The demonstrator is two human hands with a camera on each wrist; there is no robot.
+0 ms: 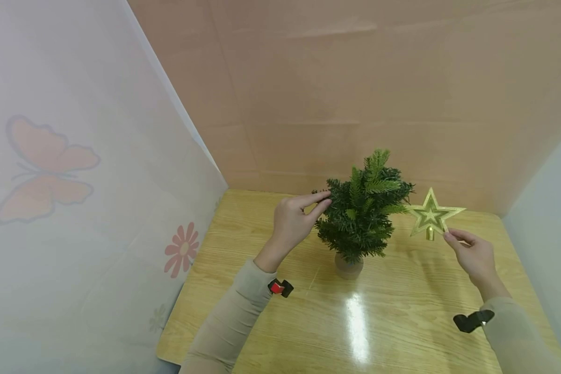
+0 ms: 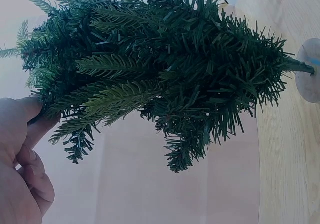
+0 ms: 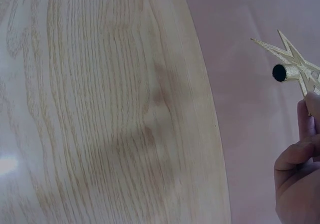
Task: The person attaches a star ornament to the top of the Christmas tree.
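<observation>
Fingertips [image 1: 450, 236] of my right hand [image 1: 472, 257] pinch the gold star [image 1: 431, 214] by one lower point, just beside its short stem, and I hold it upright in the air to the right of the small tree [image 1: 362, 213], near the branches but apart from them. From the right wrist view I see the star [image 3: 300, 69] edge-on, its hollow stem end dark and round, with my curled fingers [image 3: 302, 149] closing on it from below; how tight the pinch is I cannot tell.

On the other side, my left hand [image 1: 292, 223] reaches the tree with the index finger and thumb stretched out almost straight, their tips at the outer needles of the upper left branches. The left wrist view shows the thumb [image 2: 27, 109] against a branch tip of the tree [image 2: 165, 69], the other fingers loosely bent beneath; I see touching there, not a firm grasp.

Between my two hands the tree stands upright in its small round base [image 1: 348, 266], set on the wooden table [image 1: 402, 322] toward the back, near the middle. Both sleeves are beige, and each wrist carries a small black clip [image 1: 472, 320], the left clip with red on it. A pale wall panel [image 1: 98, 171] printed with a butterfly and a flower closes the left side, and a plain tan panel [image 1: 355, 78] stands behind the table.
</observation>
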